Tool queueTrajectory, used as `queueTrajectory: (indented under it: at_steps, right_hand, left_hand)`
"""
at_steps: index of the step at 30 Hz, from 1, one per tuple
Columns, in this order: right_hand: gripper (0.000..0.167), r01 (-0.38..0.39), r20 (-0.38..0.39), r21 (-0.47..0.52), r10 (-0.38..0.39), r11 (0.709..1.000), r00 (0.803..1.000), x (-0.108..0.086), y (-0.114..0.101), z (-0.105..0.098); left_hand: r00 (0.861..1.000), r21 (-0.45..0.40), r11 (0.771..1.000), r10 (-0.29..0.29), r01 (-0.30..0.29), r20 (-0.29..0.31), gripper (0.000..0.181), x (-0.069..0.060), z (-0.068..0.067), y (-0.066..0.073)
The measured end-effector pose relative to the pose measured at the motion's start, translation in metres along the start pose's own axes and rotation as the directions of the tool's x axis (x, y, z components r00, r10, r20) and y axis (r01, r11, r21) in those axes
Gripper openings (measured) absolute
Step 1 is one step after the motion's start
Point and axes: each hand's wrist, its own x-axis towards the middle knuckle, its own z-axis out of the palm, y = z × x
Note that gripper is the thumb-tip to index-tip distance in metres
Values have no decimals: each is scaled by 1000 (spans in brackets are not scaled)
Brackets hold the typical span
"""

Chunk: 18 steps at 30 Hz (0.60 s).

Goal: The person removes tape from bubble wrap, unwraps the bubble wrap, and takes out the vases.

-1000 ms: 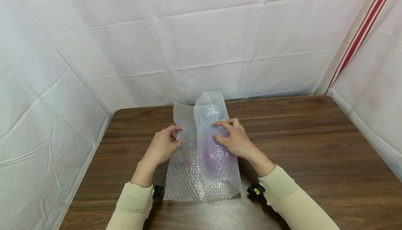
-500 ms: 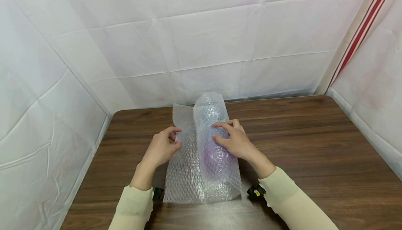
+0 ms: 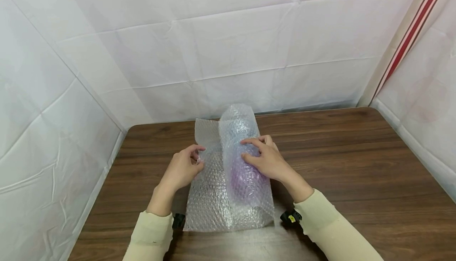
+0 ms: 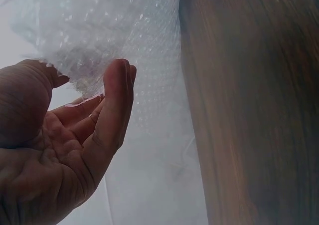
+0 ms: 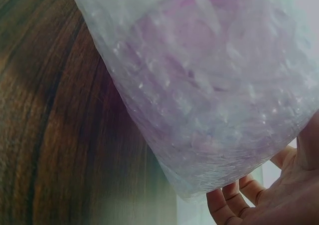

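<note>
Lying on the table (image 3: 338, 166), one bundle (image 3: 242, 176), presumably light, slippery, soft-skinned, best gripped mid-length, is clasped by the right hand (image 3: 267, 160), its loose bubble wrap (image 3: 211, 189) pinched by the left hand (image 3: 182, 168).

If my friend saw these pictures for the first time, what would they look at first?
Probably the shiny bubble wrap on the brown table, with something purple and blue showing through its right half. The right grip rests on that part; the left grip pinches the left edge. Next, perhaps, the red stripe slanting down at the upper right.
</note>
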Motion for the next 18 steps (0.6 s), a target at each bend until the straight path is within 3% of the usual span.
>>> queueTrajectory:
  at_steps: [18]
  right_hand:
    - [43, 11, 14, 17, -11, 1000, 1000, 0, -1, -4]
  left_hand:
    - [999, -14, 1000, -18, 18, 29, 50, 1, -3, -8]
